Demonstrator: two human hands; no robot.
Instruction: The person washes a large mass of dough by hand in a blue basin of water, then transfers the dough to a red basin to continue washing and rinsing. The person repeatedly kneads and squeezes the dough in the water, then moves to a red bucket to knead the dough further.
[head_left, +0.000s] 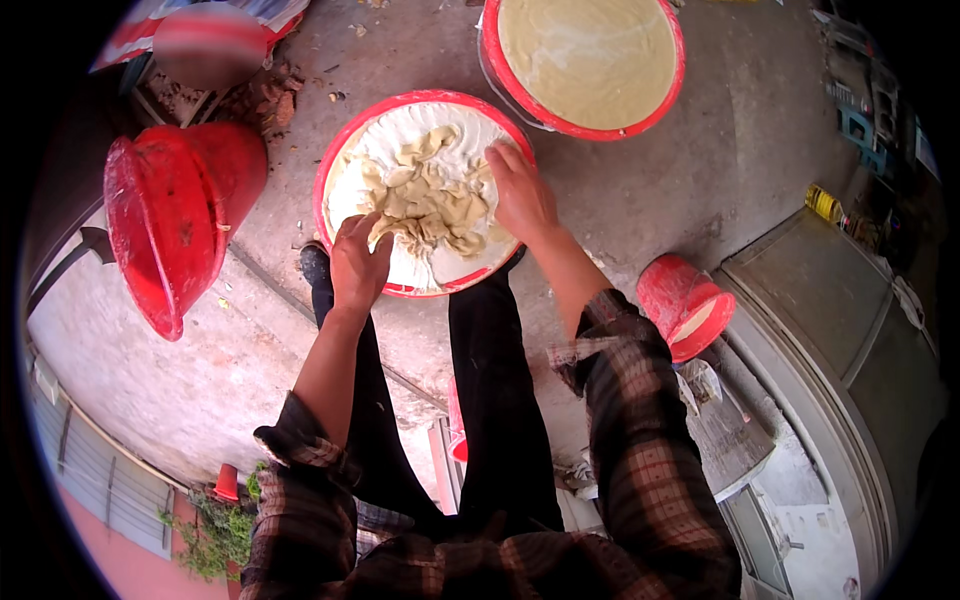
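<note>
A red-rimmed basin (422, 291) stands before me, with white powder or paste spread over its inside. Soft beige, dough-like lumps (427, 202) lie heaped in its middle. At the near left of the heap is my left hand (358, 259), its thumb and fingers apart at the edge of the lumps; whether it grips any of them is unclear. Over the basin's right side is my right hand (521, 191), its fingertips bent down at the white layer near the rim. Nothing shows plainly within its fingers, whose undersides are hidden.
A large red-rimmed bucket (585, 67) filled with beige batter-like matter stands beyond the basin to the right. Red plastic containers (187, 210) are at the left. A small red bucket (679, 300) stands at the right near a grey metal-edged panel (810, 262). Rubble (281, 105) lies at the upper left.
</note>
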